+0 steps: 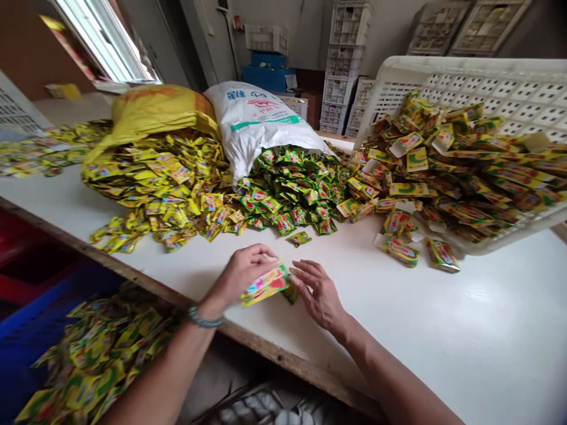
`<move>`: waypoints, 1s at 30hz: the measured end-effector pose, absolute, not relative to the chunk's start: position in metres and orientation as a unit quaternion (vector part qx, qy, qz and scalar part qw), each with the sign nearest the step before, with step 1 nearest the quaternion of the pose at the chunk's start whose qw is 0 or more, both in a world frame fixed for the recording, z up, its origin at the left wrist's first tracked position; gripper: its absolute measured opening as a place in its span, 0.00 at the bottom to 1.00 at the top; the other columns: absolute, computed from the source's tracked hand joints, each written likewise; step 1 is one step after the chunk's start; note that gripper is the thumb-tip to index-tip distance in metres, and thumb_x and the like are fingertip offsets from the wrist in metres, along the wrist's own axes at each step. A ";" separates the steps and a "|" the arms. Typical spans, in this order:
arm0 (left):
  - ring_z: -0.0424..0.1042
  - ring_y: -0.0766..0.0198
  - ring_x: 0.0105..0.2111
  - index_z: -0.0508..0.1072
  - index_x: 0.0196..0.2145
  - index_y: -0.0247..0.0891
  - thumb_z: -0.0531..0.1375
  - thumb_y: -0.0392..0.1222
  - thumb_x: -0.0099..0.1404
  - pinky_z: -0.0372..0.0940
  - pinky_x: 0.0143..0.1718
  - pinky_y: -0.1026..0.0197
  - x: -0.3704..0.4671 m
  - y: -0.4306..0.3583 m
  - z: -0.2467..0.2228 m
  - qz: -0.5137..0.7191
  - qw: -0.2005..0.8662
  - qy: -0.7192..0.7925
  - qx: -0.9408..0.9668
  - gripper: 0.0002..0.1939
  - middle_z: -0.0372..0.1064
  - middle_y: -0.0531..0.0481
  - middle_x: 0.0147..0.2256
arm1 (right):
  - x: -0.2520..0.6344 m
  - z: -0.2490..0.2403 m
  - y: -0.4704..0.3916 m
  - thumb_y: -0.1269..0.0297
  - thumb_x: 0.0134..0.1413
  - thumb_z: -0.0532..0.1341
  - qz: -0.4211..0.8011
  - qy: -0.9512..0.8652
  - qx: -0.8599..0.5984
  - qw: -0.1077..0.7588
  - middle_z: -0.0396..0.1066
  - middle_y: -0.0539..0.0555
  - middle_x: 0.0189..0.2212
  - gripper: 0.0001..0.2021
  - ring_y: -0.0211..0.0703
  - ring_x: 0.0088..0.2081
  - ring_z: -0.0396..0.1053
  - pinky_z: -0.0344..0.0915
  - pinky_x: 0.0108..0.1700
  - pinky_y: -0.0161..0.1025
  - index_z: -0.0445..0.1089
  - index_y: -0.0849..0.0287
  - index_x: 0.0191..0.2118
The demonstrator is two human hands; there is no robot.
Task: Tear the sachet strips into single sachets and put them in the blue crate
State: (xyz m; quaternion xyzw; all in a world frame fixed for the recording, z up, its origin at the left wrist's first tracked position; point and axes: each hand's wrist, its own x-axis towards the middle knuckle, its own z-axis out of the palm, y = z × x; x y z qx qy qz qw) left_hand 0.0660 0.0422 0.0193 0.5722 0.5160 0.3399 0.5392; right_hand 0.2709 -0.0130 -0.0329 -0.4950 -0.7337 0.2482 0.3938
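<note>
My left hand (241, 274) grips a small yellow-and-green printed carton (266, 284) just above the white table, its fingers closed along the far side. At the carton's right end, my right hand (319, 292) has its fingers closed on a small green packet (290, 291), which is partly hidden and blurred. Just beyond the hands, a single green packet (300, 238) lies on the table. Behind it, many green packets (292, 192) spill from a white woven sack (261, 115). To the left, yellow packets (163, 171) spill from a yellow sack (162, 106).
A tipped white plastic basket (522, 106) on the right spills flat cartons (469, 177) onto the table (443, 330). Below the wooden table edge (266, 352), a blue crate (26, 330) at lower left holds filled cartons (101, 360). Stacked crates (343, 65) stand behind.
</note>
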 end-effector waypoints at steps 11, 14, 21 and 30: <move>0.76 0.52 0.45 0.76 0.48 0.36 0.51 0.40 0.64 0.66 0.46 0.57 -0.058 0.056 0.040 0.037 0.026 0.688 0.725 0.19 0.78 0.42 0.46 | 0.254 -0.056 -0.012 0.78 0.59 0.50 0.118 -0.872 -0.437 0.187 0.69 0.66 0.55 0.21 0.53 0.58 0.65 0.64 0.61 0.51 0.69 0.68 0.55; 0.74 0.52 0.48 0.76 0.46 0.34 0.52 0.33 0.61 0.64 0.50 0.57 -0.014 0.095 0.012 0.062 -0.022 0.623 0.780 0.18 0.77 0.40 0.46 | 0.259 -0.057 -0.014 0.79 0.51 0.53 0.109 -0.873 -0.436 0.190 0.66 0.69 0.59 0.26 0.57 0.60 0.63 0.63 0.62 0.52 0.65 0.74 0.59; 0.73 0.44 0.45 0.75 0.44 0.27 0.50 0.27 0.61 0.63 0.45 0.51 0.015 0.151 -0.022 0.080 -0.060 0.630 0.770 0.18 0.76 0.30 0.39 | 0.285 -0.056 -0.005 0.79 0.57 0.51 0.103 -0.833 -0.476 0.262 0.72 0.65 0.52 0.22 0.50 0.49 0.71 0.71 0.51 0.47 0.68 0.65 0.56; 0.75 0.53 0.35 0.76 0.41 0.39 0.55 0.45 0.63 0.65 0.36 0.58 0.035 0.126 -0.032 0.329 0.142 0.656 0.664 0.14 0.77 0.45 0.33 | 0.295 -0.034 -0.004 0.69 0.54 0.66 0.243 -0.822 -0.468 0.217 0.74 0.61 0.49 0.21 0.50 0.49 0.68 0.67 0.52 0.45 0.71 0.60 0.55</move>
